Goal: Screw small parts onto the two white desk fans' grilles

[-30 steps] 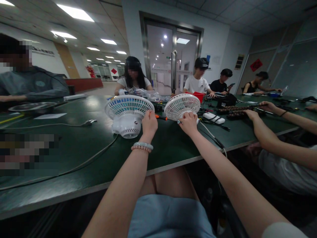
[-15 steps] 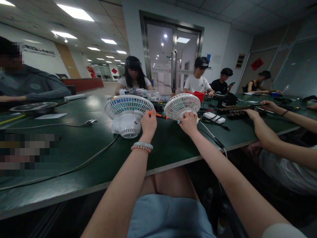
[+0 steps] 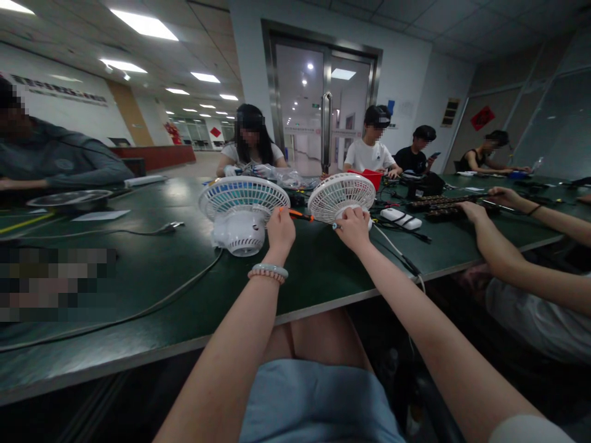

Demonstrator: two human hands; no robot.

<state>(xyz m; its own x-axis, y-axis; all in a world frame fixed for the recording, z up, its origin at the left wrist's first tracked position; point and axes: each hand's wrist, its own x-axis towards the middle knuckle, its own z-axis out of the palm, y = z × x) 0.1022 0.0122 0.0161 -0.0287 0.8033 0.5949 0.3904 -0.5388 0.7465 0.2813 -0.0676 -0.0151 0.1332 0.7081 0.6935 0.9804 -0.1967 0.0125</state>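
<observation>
My left hand is closed around the orange and black handle of a screwdriver, whose shaft points right toward the smaller white fan. My right hand grips the back of that fan at its motor housing, fingers curled over it. Where the screwdriver's tip meets the fan is too small to make out. Just left of my left hand rests a larger white fan, its grille tilted up and its motor housing facing me.
A white power cord runs from the larger fan across the green table. Right of the smaller fan lie a white box-like device and dark cables. A red container stands behind. Another person's hands work at the right; several people sit around.
The view has shifted slightly, so everything sits a little further right. Both hands keep their places at the smaller fan, with the screwdriver still in my left hand.
</observation>
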